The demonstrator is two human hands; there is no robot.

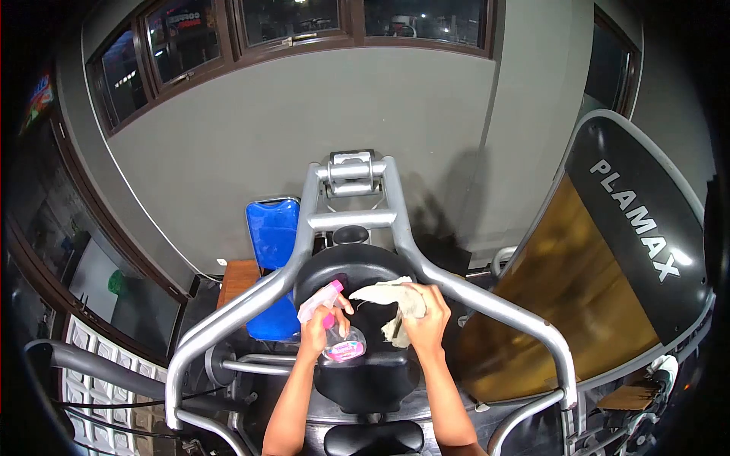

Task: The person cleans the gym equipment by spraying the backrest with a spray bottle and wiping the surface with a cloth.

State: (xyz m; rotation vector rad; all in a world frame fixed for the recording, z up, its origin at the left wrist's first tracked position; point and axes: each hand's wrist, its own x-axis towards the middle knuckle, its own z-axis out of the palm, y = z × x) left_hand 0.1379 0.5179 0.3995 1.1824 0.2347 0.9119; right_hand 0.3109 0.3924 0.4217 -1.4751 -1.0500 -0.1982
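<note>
In the head view my left hand [318, 328] is wrapped round the neck of a spray bottle [344, 349] with a pink and white trigger head and a pink label on its clear body. My right hand [427, 318] grips a crumpled pale cloth [399, 298], one end of which sticks out to the left near the bottle's nozzle. Both hands are above the black padded seat and backrest [351, 264] of a gym machine. Parts of the padding are hidden behind the hands, the bottle and the cloth.
Silver tubular frame bars [487, 304] curve round both sides of the padding. A blue chair [272, 228] stands behind the left bar. On the right rises a large panel marked PLAMAX [631, 216]. A grey wall [304, 121] with windows is ahead.
</note>
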